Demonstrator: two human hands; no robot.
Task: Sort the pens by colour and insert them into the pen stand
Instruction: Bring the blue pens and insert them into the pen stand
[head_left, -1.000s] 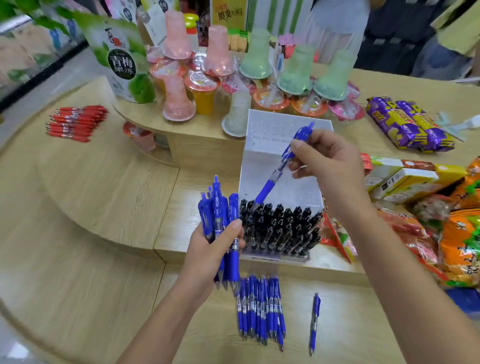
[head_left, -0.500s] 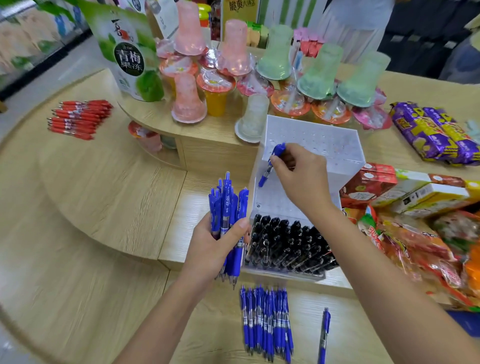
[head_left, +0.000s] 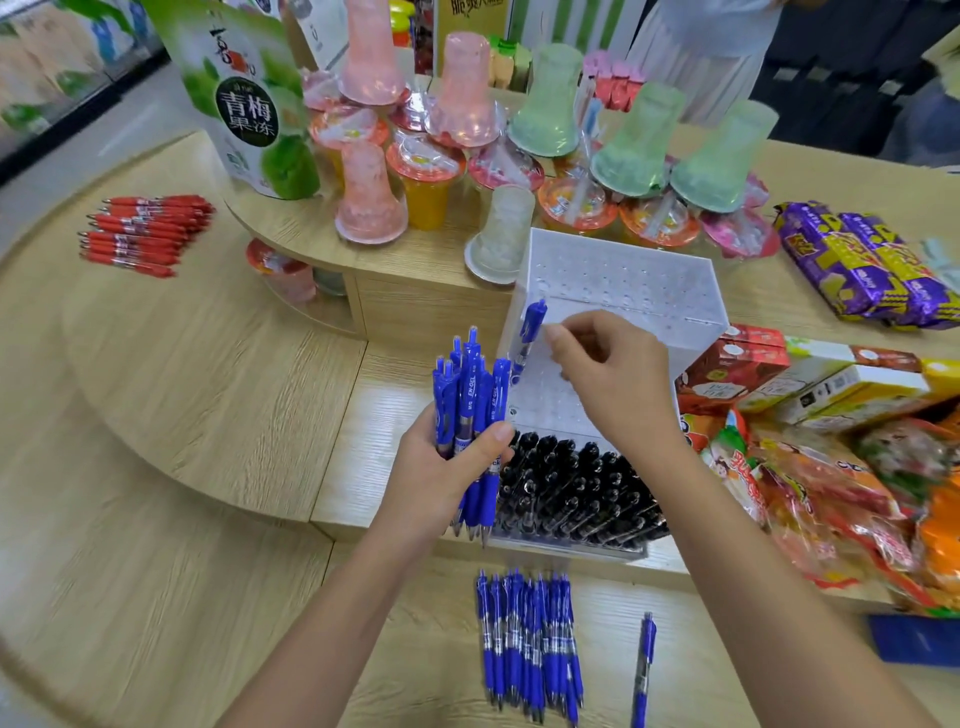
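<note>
Blue plastic click pens (head_left: 530, 639) lie side by side in a row on the pale wooden table (head_left: 182, 545), nearest the viewer and on the near side of both grips. One more loose blue pen (head_left: 644, 667) lies apart, just right of that row. Above the row, the left grip (head_left: 441, 467) is wrapped round a bundle of blue pens (head_left: 470, 395), held upright with the clips on top and the tips poking out underneath. Touching that grip's right side is the white perforated plastic pen stand (head_left: 623, 280), its front rows packed with black pens (head_left: 576, 483). The right grip (head_left: 608, 374) hovers over the stand's bare holes, beyond the black pens, fingers curled narrow. Its fingertips sit just beside a single blue pen (head_left: 527, 335) standing in a hole at the stand's left edge; whether they pinch it I cannot tell. Far left of both grips, beyond them, red pens (head_left: 140, 234) lie heaped on the table.
</note>
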